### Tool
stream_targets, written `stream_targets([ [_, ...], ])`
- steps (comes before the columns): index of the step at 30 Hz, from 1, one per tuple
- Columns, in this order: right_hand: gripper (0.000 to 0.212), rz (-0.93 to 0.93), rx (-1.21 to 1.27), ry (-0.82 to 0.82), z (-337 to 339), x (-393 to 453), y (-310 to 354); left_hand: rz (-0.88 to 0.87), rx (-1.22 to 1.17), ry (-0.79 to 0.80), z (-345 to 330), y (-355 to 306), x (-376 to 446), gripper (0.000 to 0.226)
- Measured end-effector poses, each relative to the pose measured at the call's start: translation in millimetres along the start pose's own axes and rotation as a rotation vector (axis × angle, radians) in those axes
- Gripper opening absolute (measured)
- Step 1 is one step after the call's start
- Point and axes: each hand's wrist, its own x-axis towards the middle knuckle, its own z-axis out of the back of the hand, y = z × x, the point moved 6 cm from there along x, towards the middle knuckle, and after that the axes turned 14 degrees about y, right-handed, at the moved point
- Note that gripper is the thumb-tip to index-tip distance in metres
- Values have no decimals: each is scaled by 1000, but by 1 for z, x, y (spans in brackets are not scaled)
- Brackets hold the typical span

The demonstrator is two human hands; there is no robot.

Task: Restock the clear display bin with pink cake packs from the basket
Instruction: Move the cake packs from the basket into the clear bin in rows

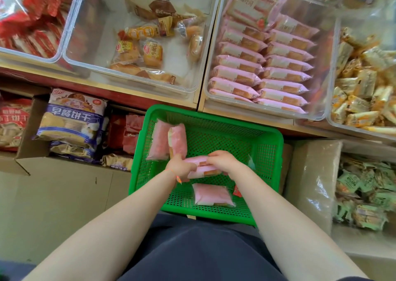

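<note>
A green mesh basket (265,143) sits in front of me, below the shelf. Inside it, my left hand (181,167) and my right hand (222,162) both grip a small stack of pink cake packs (200,169) from either end. Two more pink packs (169,141) lean against the basket's left wall. Another pink pack (212,195) lies flat on the basket floor near me. The clear display bin (321,111) up on the shelf to the right holds two neat rows of pink cake packs (263,70).
Left of that bin, a clear bin (75,45) holds a few bread packs. A bin of red packs sits far left, a bin of yellow snacks (364,87) far right. Cardboard boxes with biscuit bags (72,120) stand low left; green packs (368,195) low right.
</note>
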Motion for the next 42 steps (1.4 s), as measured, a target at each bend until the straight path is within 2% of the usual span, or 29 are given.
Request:
stream_targets([
  [3, 15, 11, -162, -38, 17, -8, -8, -61, 126, -77, -14, -12, -4, 56],
  [6, 18, 16, -203, -100, 34, -13, -20, -141, 262, -175, -18, -25, -9, 32],
  [9, 25, 107, -55, -137, 66, -35, -24, -215, 169, -86, -14, -44, -17, 36],
  [12, 21, 259, 166, -35, 103, -75, -18, -340, 47, 47, 1, -84, -45, 23],
  [16, 25, 463, 356, 76, 144, -124, 10, -512, -55, 118, 20, -151, -90, 47],
  [19, 31, 476, 471, 153, 158, -142, 27, -583, -179, 155, 26, -195, -109, 54],
  [22, 28, 433, 505, 173, 160, -142, 27, -639, -235, 150, 30, -234, -122, 41],
  [25, 43, 493, 590, 201, 168, -146, 31, -677, -274, 156, 31, -267, -125, 31],
  [27, 52, 565, 558, 224, 181, -151, 41, -692, -283, 163, 33, -286, -121, 33],
  [29, 48, 608, 489, 180, 201, -155, 58, -734, -300, 148, 37, -306, -115, 39],
  [31, 29, 622, 456, 71, 225, -154, 76, -791, -268, 40, 44, -326, -106, 43],
  [32, 25, 628, 468, 19, 237, -152, 85, -816, -229, -38, 48, -336, -102, 37],
  [35, 31, 648, 566, -110, 271, -143, 107, -845, -120, -177, 58, -362, -88, 25],
  [39, 24, 665, 542, -309, 310, -122, 134, -802, 34, -247, 65, -381, -64, 50],
  [42, 27, 693, 498, -376, 325, -107, 153, -828, 315, -397, 64, -394, -65, 48],
])
